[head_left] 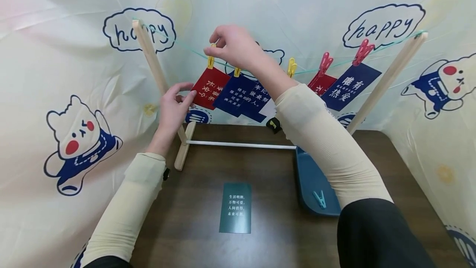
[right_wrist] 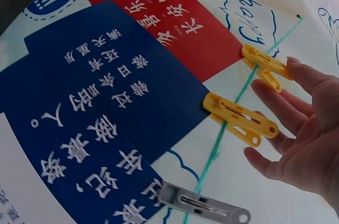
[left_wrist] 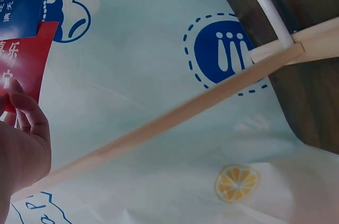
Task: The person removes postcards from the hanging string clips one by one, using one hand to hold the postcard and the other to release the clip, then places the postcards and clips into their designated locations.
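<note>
My left hand [head_left: 175, 104] pinches the left edge of a red card [head_left: 209, 88] with white writing, its thumb on the card's front. The card hangs from a green string by a yellow clothespin [right_wrist: 259, 65]. My right hand [head_left: 238, 49] is at that clothespin, thumb and forefinger on either side of its handles. Next to the red card, a dark blue card [head_left: 232, 96] hangs from a second yellow clothespin [right_wrist: 238, 121], overlapping another blue card [right_wrist: 100, 155] held by a grey clothespin [right_wrist: 204, 203]. Only part of the left hand shows in the left wrist view.
Wooden posts [head_left: 150, 59] hold the string; a white rod [head_left: 241, 145] runs low between them. Pink clothespins [head_left: 362, 52] hold cards on the right. A green card [head_left: 235, 208] lies on the brown table [head_left: 186, 218]. One blue clothespin [head_left: 320, 199] lies in a blue tray [head_left: 303, 177], partly behind my right arm.
</note>
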Action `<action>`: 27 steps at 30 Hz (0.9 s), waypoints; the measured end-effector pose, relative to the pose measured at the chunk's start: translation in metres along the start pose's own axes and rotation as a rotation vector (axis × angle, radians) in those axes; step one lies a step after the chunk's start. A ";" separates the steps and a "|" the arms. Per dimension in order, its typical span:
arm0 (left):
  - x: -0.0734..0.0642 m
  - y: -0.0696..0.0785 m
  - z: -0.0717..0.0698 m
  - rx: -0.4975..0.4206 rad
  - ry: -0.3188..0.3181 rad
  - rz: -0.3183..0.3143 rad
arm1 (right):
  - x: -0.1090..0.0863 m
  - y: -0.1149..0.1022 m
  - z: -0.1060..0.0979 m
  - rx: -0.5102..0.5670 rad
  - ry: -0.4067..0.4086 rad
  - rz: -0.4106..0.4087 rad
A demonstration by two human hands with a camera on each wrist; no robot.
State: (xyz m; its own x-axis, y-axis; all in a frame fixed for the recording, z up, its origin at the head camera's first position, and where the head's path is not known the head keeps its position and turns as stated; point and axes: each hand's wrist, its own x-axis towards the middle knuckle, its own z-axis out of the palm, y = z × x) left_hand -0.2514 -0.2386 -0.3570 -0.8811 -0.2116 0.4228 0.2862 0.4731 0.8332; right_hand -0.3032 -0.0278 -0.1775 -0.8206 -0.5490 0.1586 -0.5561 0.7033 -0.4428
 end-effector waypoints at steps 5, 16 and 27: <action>-0.001 0.002 0.003 -0.011 0.001 -0.010 | 0.000 0.003 0.004 0.059 0.006 -0.001; 0.001 0.003 0.000 -0.065 0.010 -0.032 | -0.002 0.010 0.001 0.178 -0.001 -0.012; 0.001 0.002 -0.007 -0.087 0.004 -0.024 | -0.004 0.012 0.005 0.067 0.096 -0.126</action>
State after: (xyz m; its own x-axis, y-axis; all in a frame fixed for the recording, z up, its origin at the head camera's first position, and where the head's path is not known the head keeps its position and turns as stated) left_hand -0.2489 -0.2435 -0.3529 -0.8867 -0.2256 0.4036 0.2965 0.3921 0.8708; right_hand -0.3063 -0.0197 -0.1878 -0.7555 -0.5831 0.2986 -0.6480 0.5981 -0.4716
